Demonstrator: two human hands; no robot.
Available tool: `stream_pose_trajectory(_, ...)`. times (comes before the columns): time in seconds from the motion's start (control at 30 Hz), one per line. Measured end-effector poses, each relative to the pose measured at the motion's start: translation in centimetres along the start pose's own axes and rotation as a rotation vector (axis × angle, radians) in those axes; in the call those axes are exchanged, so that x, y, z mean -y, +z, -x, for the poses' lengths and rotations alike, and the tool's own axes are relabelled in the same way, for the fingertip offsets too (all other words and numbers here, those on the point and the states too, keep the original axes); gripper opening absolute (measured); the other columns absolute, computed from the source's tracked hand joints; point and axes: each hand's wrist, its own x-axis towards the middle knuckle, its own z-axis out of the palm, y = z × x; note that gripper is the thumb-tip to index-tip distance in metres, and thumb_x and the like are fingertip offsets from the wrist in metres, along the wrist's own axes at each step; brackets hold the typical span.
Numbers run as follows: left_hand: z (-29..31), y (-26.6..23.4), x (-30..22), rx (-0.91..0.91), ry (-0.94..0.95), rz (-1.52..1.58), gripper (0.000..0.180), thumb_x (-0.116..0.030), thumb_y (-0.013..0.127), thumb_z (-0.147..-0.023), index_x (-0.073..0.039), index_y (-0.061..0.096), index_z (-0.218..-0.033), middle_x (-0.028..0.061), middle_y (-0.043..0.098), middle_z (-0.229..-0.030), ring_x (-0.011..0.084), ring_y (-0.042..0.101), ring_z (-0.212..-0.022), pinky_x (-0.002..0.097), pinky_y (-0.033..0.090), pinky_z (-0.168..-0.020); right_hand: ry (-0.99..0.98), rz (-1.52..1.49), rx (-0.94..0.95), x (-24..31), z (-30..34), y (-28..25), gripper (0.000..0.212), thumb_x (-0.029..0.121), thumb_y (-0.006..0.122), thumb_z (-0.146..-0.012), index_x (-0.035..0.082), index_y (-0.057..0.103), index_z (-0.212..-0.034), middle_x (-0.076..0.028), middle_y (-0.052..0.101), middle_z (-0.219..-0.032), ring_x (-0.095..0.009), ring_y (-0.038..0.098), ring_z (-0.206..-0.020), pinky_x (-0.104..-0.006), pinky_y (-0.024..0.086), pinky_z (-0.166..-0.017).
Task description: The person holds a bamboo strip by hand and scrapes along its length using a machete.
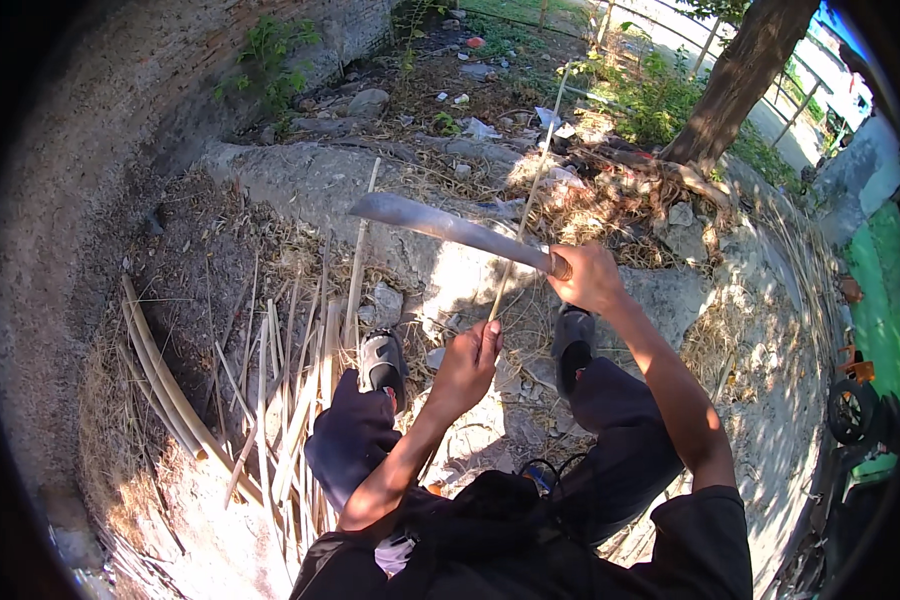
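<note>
In my right hand (589,279) is a machete (450,228), gripped by its wooden handle. Its long, dull blade points left and crosses a thin, pale bamboo strip (537,180); whether the two touch I cannot tell. The strip's near end is pinched in my left hand (467,366), and its far end slants up and away from me. Below the blade, between my shoes, lies sunlit, dusty ground. Left of my left leg, many split bamboo strips (268,400) lie in a loose heap, one longer strip (358,260) reaching up near the blade's tip.
A rough wall (100,200) runs along the left. Thicker curved bamboo pieces (175,390) lie near it. Ahead are a tree trunk (740,90), dry shavings (610,200), stones and litter. A green sheet (878,310) and a black wheel (852,411) stand at the right.
</note>
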Motion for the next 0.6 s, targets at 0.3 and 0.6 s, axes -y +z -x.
stream_pose_trajectory(0.3,-0.2,0.6,1.6,0.049,0.004,0.11,0.042,-0.03,0.046,-0.116,-0.001,0.055,-0.087,0.0031,0.044,-0.066,0.0126,0.041,-0.063,0.0355,0.039,-0.06,0.057,0.016,-0.055,-1.2,1.0,0.2,0.032,0.025,0.081,-0.08,0.011,0.077,-0.109,-0.012,0.074,-0.079,-0.037,0.073,-0.075,-0.0493,0.059,-0.075)
stream_pose_trajectory(0.6,-0.9,0.3,0.7,-0.014,-0.102,0.266,0.044,-0.034,0.044,-0.116,-0.002,0.059,-0.089,0.0016,0.049,-0.069,0.0106,0.043,-0.065,0.0318,0.04,-0.062,-0.042,-0.022,0.105,1.4,0.7,0.4,0.039,0.028,0.084,-0.079,0.017,0.072,-0.115,-0.008,0.074,-0.077,-0.036,0.073,-0.079,-0.0526,0.055,-0.077)
